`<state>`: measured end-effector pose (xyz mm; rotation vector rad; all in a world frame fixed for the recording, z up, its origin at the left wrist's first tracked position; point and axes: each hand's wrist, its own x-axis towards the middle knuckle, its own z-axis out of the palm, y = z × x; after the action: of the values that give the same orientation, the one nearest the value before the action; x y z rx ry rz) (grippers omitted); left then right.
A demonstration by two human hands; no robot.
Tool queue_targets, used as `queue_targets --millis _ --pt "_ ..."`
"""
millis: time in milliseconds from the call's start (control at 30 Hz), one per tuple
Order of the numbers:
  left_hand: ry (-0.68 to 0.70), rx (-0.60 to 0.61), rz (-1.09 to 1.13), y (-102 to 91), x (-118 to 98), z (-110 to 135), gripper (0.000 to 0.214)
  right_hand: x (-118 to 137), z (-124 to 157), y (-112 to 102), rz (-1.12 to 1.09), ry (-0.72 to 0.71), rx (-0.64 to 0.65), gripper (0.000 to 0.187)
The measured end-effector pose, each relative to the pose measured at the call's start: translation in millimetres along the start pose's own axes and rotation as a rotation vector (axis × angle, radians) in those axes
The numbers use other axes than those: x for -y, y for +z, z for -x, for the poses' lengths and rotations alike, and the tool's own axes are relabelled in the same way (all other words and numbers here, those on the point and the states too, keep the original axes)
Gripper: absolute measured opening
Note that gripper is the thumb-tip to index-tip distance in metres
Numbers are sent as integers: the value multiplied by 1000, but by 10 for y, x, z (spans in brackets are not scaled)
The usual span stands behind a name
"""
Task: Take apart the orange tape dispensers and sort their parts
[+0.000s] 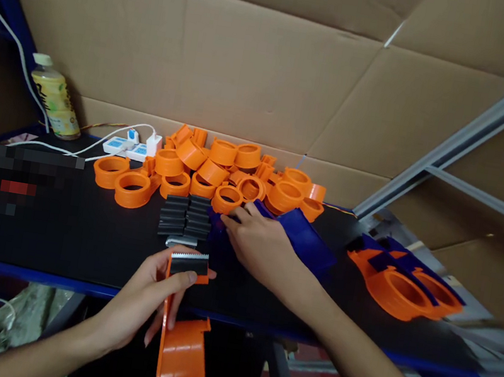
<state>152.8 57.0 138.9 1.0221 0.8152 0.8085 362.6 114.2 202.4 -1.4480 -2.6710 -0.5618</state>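
My left hand (146, 299) is closed around an orange tape dispenser (184, 356) near the table's front edge. Its serrated metal blade (191, 256) and a black strip face up, with my thumb pressing beside the strip. My right hand (257, 234) reaches to blue plastic sheets (308, 239), its bent fingers closed on one at the left of the pile; the fingertips are partly hidden. Between the hands and the orange heap lie stacked black strips (185, 216) in two rows. A few metal blades (181, 243) sit just in front of them.
Many orange dispensers (220, 174) are heaped at the back against a cardboard wall (252, 67). Dispensers with blue sheets on them (401, 292) lie at the right end. A power strip (131, 148) with white cables and a drink bottle (58, 100) stand at the back left.
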Motion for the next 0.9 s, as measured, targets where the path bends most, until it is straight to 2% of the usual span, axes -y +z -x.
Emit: queue_targets --millis 133,233,300,400,500,633,700,800,900 --pt "13 -6 -51 -5 0 -4 40 100 99 -243 -314 -54 -42 37" --pt "17 6 -99 -9 34 -5 40 189 150 -378 -602 -172 -4 25" --pt "13 9 -117 -4 59 -2 39 204 144 -401 -732 -205 27 18" --pt "6 35 -121 6 81 10 39 158 54 -325 -858 -147 36 17" --pt "21 72 -108 4 88 22 42 148 -92 -124 -810 -104 5 16" --pt "49 83 -74 -17 90 27 42 296 -224 204 -554 -136 -24 18" --pt "46 82 -86 -25 85 28 42 373 -232 303 -469 -152 -22 22" --pt "23 68 -115 -28 69 32 42 405 -200 324 -462 -174 -12 26" --pt "3 55 -114 -23 53 36 40 351 -168 244 -510 -159 -15 26"
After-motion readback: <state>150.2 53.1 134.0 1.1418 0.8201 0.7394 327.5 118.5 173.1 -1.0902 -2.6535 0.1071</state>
